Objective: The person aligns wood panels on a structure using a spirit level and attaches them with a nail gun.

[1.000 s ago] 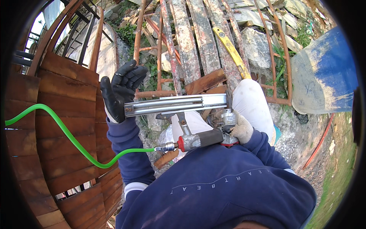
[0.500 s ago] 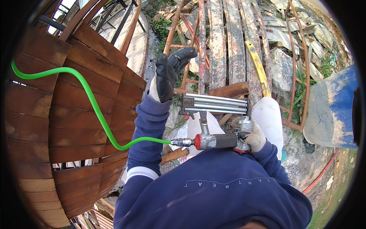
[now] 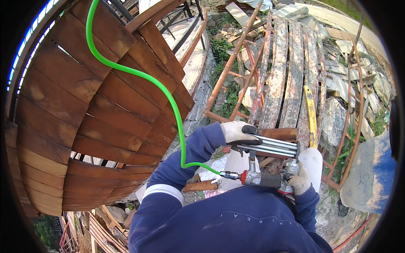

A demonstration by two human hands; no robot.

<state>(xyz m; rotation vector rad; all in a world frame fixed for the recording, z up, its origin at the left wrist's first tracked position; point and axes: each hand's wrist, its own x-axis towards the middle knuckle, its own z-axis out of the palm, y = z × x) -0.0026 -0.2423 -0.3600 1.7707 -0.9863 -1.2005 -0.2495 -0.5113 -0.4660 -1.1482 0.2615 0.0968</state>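
A pneumatic nail gun [image 3: 270, 180] lies across my lap, its dark grip level and its silver magazine [image 3: 276, 146] on the far side. My left hand [image 3: 238, 134], in a white glove with black-coated fingers, is closed around the magazine's left end. At the tool's right end my right hand [image 3: 300, 182], in a pale knit glove, holds the metal head; its fingertips are partly hidden. A bright green air hose [image 3: 177, 111] joins the grip's left end through a metal coupling [image 3: 231, 175].
Overlapping brown wooden boards [image 3: 114, 114] fill the left. Ahead, paint-spattered planks [image 3: 293, 71] run away from me, a yellow spirit level [image 3: 311, 116] lying on them. Rusty metal frames [image 3: 228, 69] flank the planks. A blue drum [image 3: 371, 168] stands at right beside stone rubble.
My left hand, raised with fingers apart before, has come down and closed on the magazine's left end. The view has shifted, and the hose curves differently. My right hand stays on the tool.
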